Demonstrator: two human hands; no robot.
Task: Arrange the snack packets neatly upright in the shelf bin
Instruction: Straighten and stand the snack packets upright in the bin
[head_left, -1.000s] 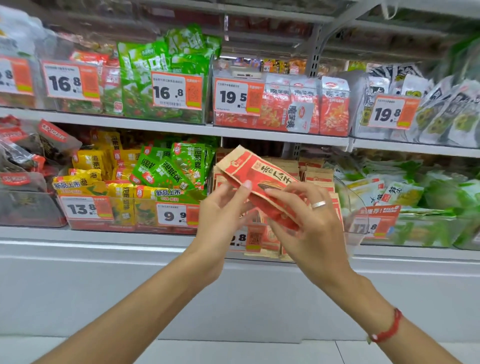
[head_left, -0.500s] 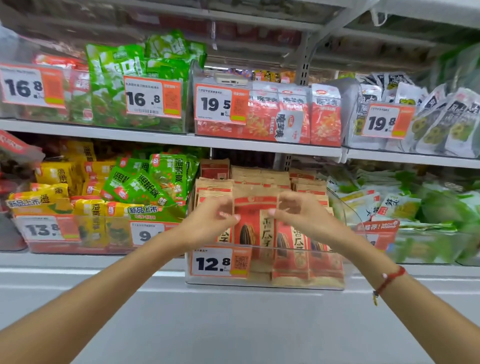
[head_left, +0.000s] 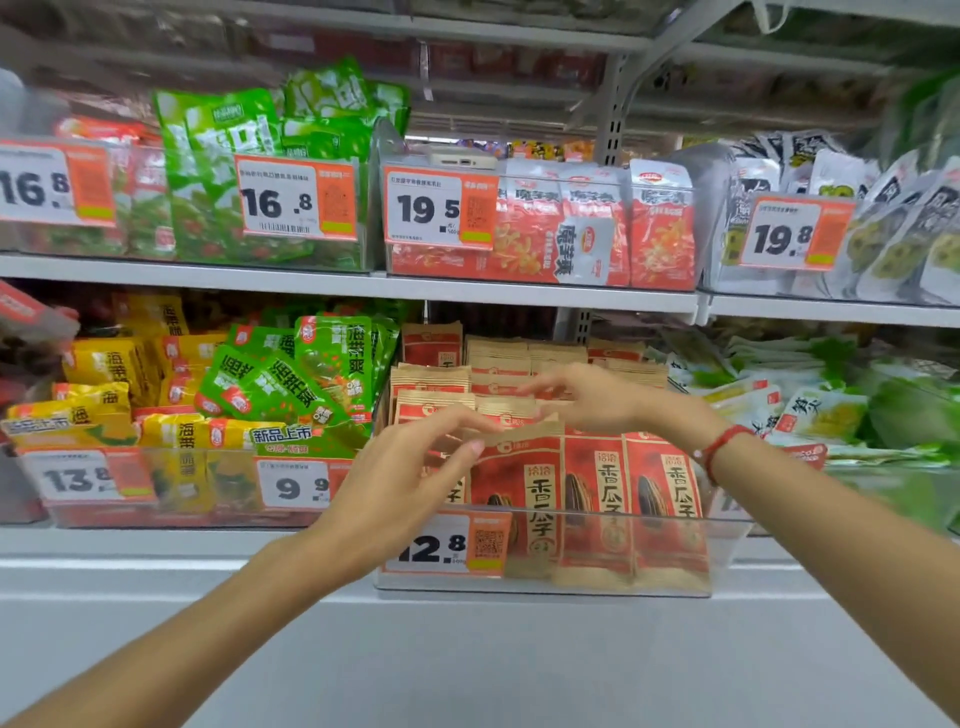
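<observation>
Flanking flat kraft-paper packets (head_left: 524, 499) in clear plastic bin (head_left: 727, 551), relaxed hands (head_left: 410, 483)

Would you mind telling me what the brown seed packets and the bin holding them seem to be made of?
The seed packets look like matte kraft paper: tan, unglossy tops with fine ribbed seals, red printed fronts; any inner lining can't be seen. The bin appears to be clear rigid plastic: the packets show through its front wall, its rim catches light, and a price tag sits on its front.
</observation>
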